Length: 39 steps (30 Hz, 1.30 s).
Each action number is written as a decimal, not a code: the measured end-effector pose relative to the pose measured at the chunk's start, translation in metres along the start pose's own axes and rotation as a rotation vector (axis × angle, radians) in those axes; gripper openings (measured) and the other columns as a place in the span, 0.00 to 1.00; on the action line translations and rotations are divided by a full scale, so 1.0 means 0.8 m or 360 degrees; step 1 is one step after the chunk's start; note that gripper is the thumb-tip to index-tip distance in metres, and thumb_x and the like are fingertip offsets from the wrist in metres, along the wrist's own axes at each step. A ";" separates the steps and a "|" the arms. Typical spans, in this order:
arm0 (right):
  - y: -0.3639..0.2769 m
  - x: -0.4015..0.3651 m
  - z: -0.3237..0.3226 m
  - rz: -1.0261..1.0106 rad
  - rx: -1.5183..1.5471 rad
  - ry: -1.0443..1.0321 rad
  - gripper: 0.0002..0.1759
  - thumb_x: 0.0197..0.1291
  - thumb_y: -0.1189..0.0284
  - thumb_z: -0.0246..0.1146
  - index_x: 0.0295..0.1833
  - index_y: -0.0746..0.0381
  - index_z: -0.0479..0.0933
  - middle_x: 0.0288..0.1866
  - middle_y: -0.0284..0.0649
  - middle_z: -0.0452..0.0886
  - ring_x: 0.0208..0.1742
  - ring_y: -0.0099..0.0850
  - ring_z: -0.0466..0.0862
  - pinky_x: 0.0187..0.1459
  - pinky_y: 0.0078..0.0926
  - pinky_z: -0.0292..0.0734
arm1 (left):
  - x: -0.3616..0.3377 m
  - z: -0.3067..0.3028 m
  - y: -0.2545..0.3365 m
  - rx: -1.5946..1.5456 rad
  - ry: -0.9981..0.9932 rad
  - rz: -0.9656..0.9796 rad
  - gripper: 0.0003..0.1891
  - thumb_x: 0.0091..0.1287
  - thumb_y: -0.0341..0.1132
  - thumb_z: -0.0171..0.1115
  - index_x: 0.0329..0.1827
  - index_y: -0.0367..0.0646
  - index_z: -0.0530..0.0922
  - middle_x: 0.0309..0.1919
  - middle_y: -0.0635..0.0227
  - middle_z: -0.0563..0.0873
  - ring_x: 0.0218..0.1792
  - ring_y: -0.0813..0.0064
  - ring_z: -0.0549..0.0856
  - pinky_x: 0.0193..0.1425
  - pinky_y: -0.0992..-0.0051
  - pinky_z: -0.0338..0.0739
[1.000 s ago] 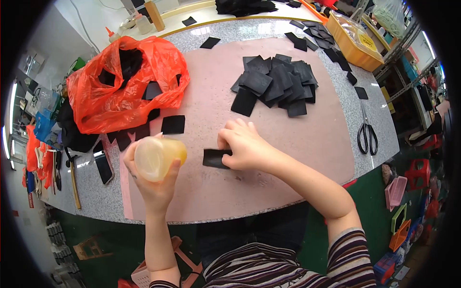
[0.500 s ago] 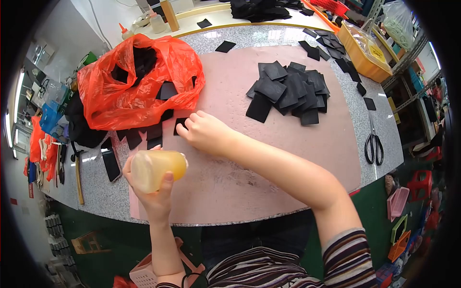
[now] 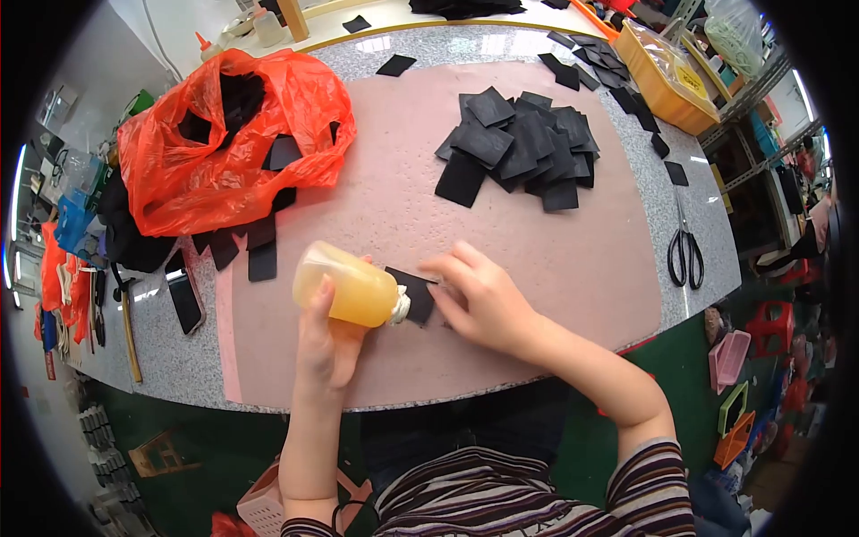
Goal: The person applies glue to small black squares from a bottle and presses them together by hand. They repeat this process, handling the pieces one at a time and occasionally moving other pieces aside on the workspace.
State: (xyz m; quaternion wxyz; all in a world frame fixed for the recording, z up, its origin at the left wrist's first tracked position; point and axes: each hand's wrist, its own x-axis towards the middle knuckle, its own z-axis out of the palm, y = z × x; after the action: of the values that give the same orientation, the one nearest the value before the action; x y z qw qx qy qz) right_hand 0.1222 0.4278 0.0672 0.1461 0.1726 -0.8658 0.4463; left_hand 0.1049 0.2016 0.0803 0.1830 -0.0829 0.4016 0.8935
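A translucent squeeze bottle [image 3: 344, 285] of yellowish liquid lies tilted in my left hand [image 3: 329, 345], its whitish capped end pointing right. Under that end is a small black square piece [image 3: 419, 291], low over the pink mat [image 3: 501, 295]. My right hand [image 3: 483, 300] pinches the right edge of this piece between thumb and fingers. Beyond my hands a heap of similar black squares [image 3: 528, 143] lies on the mat. To the left, an open red plastic bag [image 3: 295, 89] holds more black pieces, and a few lie at its near edge.
A phone [image 3: 185, 295] and a hammer-like tool [image 3: 130, 327] lie on the speckled table at left. Black-handled scissors [image 3: 685, 255] rest at right. A yellow tray [image 3: 667, 80] stands at the far right among scattered black pieces. Dispenser bottles [image 3: 267, 27] are at the back left.
My right hand has moved right and nearer from the bag's edge, bringing a black square. The bottle has swung right, its capped end now over the piece. The view has shifted slightly.
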 end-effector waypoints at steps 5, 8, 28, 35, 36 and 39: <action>-0.034 -0.056 -0.005 -0.0428 -0.0712 -0.0237 0.20 0.57 0.65 0.69 0.54 0.62 0.82 0.32 0.33 0.71 0.32 0.30 0.72 0.35 0.31 0.63 | 0.004 0.020 0.004 0.0380 -0.0018 0.0091 0.31 0.73 0.50 0.63 0.71 0.42 0.65 0.63 0.53 0.78 0.60 0.61 0.82 0.66 0.51 0.79; -0.032 -0.061 0.002 -0.0408 -0.0821 -0.0278 0.22 0.58 0.64 0.68 0.55 0.64 0.81 0.32 0.32 0.71 0.33 0.29 0.72 0.35 0.30 0.61 | 0.008 0.039 -0.016 0.1119 -0.0167 0.0822 0.32 0.67 0.40 0.72 0.68 0.38 0.67 0.62 0.52 0.78 0.60 0.59 0.82 0.64 0.59 0.79; -0.029 -0.038 -0.004 -0.0262 -0.0484 -0.0204 0.14 0.51 0.69 0.70 0.45 0.60 0.81 0.34 0.35 0.74 0.39 0.34 0.75 0.42 0.33 0.65 | 0.026 -0.011 0.038 0.2406 0.0208 0.1533 0.37 0.58 0.32 0.78 0.68 0.38 0.65 0.57 0.57 0.77 0.61 0.59 0.81 0.64 0.65 0.76; -0.005 0.032 0.001 0.0077 -0.0246 -0.0314 0.13 0.51 0.72 0.68 0.42 0.62 0.77 0.39 0.41 0.82 0.43 0.42 0.83 0.46 0.36 0.74 | -0.010 -0.016 0.025 0.1729 0.0028 0.1442 0.36 0.67 0.38 0.70 0.71 0.39 0.58 0.63 0.47 0.77 0.64 0.58 0.79 0.71 0.60 0.72; -0.008 0.041 -0.012 0.0199 -0.0016 -0.0328 0.12 0.51 0.73 0.67 0.42 0.62 0.77 0.39 0.42 0.84 0.42 0.42 0.85 0.45 0.36 0.76 | -0.015 -0.025 0.026 0.1692 0.0066 0.1410 0.36 0.68 0.40 0.69 0.71 0.39 0.58 0.63 0.47 0.77 0.64 0.58 0.79 0.70 0.60 0.73; 0.021 0.078 -0.071 0.0378 0.0182 0.0134 0.12 0.52 0.78 0.65 0.43 0.65 0.76 0.38 0.45 0.87 0.37 0.38 0.89 0.42 0.32 0.83 | -0.025 -0.041 0.032 0.1595 0.0175 0.1330 0.36 0.69 0.43 0.68 0.72 0.39 0.58 0.63 0.46 0.77 0.64 0.58 0.79 0.71 0.59 0.72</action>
State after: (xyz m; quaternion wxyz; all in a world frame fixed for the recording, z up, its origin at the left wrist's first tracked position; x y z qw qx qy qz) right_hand 0.0647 0.4734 0.1125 0.1184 0.0581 -0.8465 0.5159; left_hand 0.1133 0.1559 0.0822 -0.1838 0.1300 0.7765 0.5885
